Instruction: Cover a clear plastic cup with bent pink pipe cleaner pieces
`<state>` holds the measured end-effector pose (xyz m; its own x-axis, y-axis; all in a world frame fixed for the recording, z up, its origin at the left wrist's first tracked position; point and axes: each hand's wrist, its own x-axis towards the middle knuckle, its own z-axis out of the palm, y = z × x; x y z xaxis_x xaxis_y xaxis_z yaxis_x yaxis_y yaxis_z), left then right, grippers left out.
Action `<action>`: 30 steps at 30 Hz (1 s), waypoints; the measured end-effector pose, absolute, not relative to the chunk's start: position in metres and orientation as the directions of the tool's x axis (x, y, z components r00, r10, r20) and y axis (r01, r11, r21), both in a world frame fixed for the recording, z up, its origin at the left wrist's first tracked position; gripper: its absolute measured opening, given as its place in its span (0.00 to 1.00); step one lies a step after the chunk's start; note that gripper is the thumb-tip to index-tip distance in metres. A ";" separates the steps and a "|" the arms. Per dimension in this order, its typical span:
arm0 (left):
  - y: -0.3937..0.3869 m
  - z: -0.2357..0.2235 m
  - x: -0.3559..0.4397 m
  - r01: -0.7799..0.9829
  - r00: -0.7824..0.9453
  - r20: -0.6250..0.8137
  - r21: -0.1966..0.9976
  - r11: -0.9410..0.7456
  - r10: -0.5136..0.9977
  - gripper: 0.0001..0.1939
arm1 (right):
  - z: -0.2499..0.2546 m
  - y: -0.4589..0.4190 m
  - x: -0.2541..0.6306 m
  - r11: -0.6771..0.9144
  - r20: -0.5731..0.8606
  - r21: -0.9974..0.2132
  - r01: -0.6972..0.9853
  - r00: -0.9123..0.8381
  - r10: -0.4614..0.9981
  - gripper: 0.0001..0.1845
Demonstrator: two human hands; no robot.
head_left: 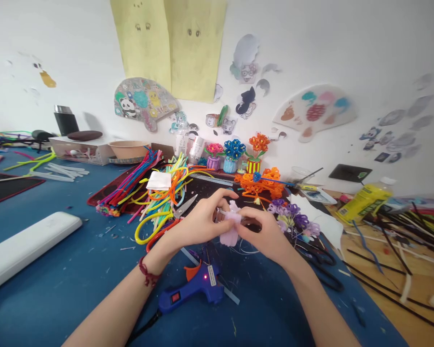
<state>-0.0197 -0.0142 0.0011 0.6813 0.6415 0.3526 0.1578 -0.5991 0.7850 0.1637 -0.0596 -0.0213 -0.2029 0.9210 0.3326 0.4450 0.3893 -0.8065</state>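
My left hand [198,222] and my right hand [264,232] meet above the blue mat, pinching a pale pink pipe-cleaner piece [229,226] between their fingers. Its exact shape is partly hidden by my fingers. Just below my hands lies a blue hot glue gun [191,289] with an orange stand and a lit red light. Metal scissors [185,206] rest beyond my left hand, beside a tangle of yellow and orange pipe cleaners [162,202]. Purple pipe-cleaner flowers [292,220] lie to the right of my right hand.
A white long case [25,250] lies on the blue mat [75,289] at left. Potted pipe-cleaner flowers [235,154] stand along the wall behind an orange piece [256,185]. Black pipe cleaners [386,260] and a yellow bottle [363,205] sit at right.
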 end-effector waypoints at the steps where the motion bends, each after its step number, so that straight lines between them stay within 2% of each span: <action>1: -0.014 0.000 -0.020 0.155 0.683 0.350 0.789 -0.595 0.642 0.23 | -0.021 -0.060 0.164 0.400 0.338 -0.797 0.452 -0.214 0.917 0.02; 6: -0.011 -0.003 -0.020 0.155 0.676 0.328 0.813 -0.562 0.660 0.24 | -0.020 -0.062 0.161 0.366 0.280 -0.830 0.421 -0.252 0.926 0.08; 9: -0.011 -0.002 -0.019 0.150 0.678 0.333 0.810 -0.567 0.655 0.24 | -0.020 -0.062 0.160 0.337 0.256 -0.841 0.422 -0.238 0.937 0.08; 13: -0.012 -0.002 -0.019 0.144 0.710 0.336 0.790 -0.596 0.618 0.30 | -0.021 -0.061 0.161 0.316 0.254 -0.837 0.447 -0.196 0.947 0.08; 18: -0.011 -0.004 -0.019 0.147 0.726 0.304 0.808 -0.571 0.617 0.34 | -0.022 -0.061 0.161 0.303 0.232 -0.828 0.472 -0.205 0.951 0.14; 24: -0.010 -0.004 -0.020 0.091 0.708 0.288 0.868 -0.487 0.645 0.32 | -0.021 -0.063 0.160 0.330 0.244 -0.832 0.447 -0.239 0.940 0.15; 30: -0.010 -0.004 -0.021 0.077 0.710 0.280 0.881 -0.466 0.646 0.33 | -0.022 -0.063 0.160 0.325 0.232 -0.839 0.436 -0.253 0.939 0.18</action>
<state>-0.0207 -0.0098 -0.0041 0.7096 0.6464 0.2805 0.0766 -0.4665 0.8812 0.1603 -0.0633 -0.0218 -0.2527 0.9394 0.2319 0.4364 0.3245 -0.8392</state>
